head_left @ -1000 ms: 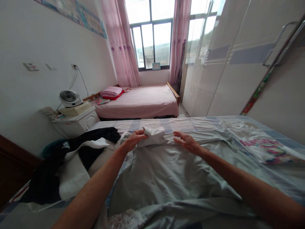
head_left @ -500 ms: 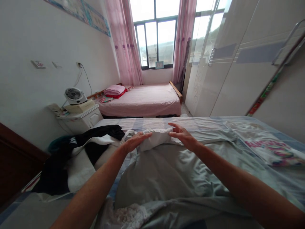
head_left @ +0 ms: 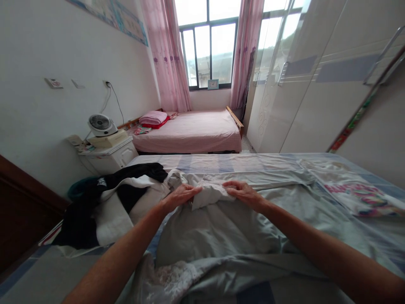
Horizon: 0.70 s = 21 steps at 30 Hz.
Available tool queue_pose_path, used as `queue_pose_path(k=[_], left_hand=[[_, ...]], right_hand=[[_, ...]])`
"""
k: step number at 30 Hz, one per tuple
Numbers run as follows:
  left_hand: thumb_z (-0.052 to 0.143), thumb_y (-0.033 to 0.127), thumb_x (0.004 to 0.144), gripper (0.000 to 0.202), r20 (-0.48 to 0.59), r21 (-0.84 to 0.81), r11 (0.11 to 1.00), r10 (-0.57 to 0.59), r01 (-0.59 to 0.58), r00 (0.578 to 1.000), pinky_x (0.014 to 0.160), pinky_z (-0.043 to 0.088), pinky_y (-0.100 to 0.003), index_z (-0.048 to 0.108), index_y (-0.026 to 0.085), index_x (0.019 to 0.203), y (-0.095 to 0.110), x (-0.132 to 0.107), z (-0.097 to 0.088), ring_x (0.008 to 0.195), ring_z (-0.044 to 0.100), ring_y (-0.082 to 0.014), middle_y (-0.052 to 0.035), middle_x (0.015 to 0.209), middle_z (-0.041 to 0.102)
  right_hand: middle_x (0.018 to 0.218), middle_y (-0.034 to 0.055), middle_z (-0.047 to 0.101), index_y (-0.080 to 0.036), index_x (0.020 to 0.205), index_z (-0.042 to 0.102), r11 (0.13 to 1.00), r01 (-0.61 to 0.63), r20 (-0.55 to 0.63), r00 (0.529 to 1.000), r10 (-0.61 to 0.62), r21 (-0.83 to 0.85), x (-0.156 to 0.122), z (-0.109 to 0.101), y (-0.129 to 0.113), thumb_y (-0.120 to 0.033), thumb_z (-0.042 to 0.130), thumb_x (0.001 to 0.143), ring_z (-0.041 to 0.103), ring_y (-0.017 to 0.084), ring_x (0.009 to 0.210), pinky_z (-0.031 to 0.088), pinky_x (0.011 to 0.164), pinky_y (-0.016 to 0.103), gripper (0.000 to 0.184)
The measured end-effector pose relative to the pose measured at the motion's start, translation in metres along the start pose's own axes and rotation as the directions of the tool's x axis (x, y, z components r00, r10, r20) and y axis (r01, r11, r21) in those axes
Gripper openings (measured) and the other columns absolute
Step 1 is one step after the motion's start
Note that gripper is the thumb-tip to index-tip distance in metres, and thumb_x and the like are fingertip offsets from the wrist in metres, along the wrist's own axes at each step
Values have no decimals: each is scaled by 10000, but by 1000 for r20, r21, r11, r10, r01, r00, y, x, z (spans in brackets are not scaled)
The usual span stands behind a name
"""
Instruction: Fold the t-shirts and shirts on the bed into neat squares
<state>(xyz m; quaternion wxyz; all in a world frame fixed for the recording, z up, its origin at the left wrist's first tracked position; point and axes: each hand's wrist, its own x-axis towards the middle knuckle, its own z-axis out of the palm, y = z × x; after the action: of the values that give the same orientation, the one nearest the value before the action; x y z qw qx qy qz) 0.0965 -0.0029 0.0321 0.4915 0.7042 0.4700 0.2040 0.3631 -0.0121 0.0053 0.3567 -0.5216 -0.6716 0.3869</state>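
A pale grey-green garment (head_left: 218,236) with white lace trim lies spread over the bed in front of me. At its far edge is a gathered white lace-trimmed part (head_left: 210,194). My left hand (head_left: 182,196) pinches the left end of that part, thumb and fingers together. The right end is gripped by my right hand (head_left: 242,193), its fingers closed on the fabric. More lace (head_left: 177,276) shows at the garment's near edge.
Black and white clothes (head_left: 107,211) are heaped at the left. A white printed T-shirt (head_left: 360,190) lies at the right on the checked bedsheet (head_left: 253,160). Beyond stand a pink bed (head_left: 202,131), a nightstand (head_left: 117,156) with a fan (head_left: 101,125), and a white wardrobe (head_left: 303,97).
My right hand's fingers have closed onto the white lace-trimmed part. Both hands have come slightly lower and nearer to me with the fabric.
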Motion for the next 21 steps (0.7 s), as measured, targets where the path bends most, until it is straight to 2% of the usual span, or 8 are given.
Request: queue_pose_path(k=[2,4,9,12,14,16,18,21], left_hand=[[522,595,763,487,38,-12,1000,-19,19,999,451,213,-233,487,165,537,-5,-1,3,469,293,-83,40,491,382],[564,570,745,459,104,22,999,26,-28,994,453,216,-232,498,165,539,-6,-2,6,476,289,-82,42,500,376],[605,416,737,397,121,213,946,225,-246,967,543,325,-209,480,162,458,5,-14,11,581,409,-100,10,614,503],[575,441,758,378,115,241,957,140,-165,983,522,334,-209,532,168,499,5,-21,8,562,457,-108,4,584,540],[530,499,792,386,80,205,976,55,-70,995,502,339,-215,603,160,621,2,-21,5,541,504,-115,-10,595,585],[495,545,812,423,-31,114,993,-6,10,999,474,338,-217,631,144,817,-1,-17,4,540,551,-121,-37,692,647],[525,550,796,493,-143,-7,999,-42,42,989,449,332,-212,585,133,1051,-2,-9,5,559,576,-125,-61,805,672],[642,437,734,679,-163,-142,988,-81,58,983,443,315,-198,442,132,1307,1,5,12,550,543,-105,-35,778,654]], right_hand=[[688,-16,594,-187,979,701,999,-27,-6,1000,27,-27,0,2,3,-301,558,701,482,116,614,368,554,226,332],[704,-9,612,-184,987,698,999,-19,-19,1000,18,-26,3,2,2,-281,539,699,477,115,591,368,544,229,343],[922,4,672,-239,1049,686,972,173,-87,978,-188,-158,11,-5,-11,-174,482,683,510,116,642,418,666,254,424],[863,-5,678,-249,987,708,964,117,-63,989,-135,-238,11,-9,-5,-132,500,623,528,133,671,420,681,260,435],[829,-6,675,-229,955,715,978,61,-9,998,-64,-201,10,-9,3,-168,530,636,537,144,689,417,660,261,374],[809,-6,663,-212,990,703,992,35,6,999,-35,-119,8,-8,7,-241,557,677,533,141,679,409,636,259,346],[769,-10,646,-201,1038,680,1000,8,-3,1000,-8,-2,8,-6,5,-307,585,694,519,128,641,400,602,252,373],[773,-11,639,-195,1072,643,984,-11,2,1000,11,179,9,-3,-7,-340,639,654,512,114,612,395,574,244,442]])
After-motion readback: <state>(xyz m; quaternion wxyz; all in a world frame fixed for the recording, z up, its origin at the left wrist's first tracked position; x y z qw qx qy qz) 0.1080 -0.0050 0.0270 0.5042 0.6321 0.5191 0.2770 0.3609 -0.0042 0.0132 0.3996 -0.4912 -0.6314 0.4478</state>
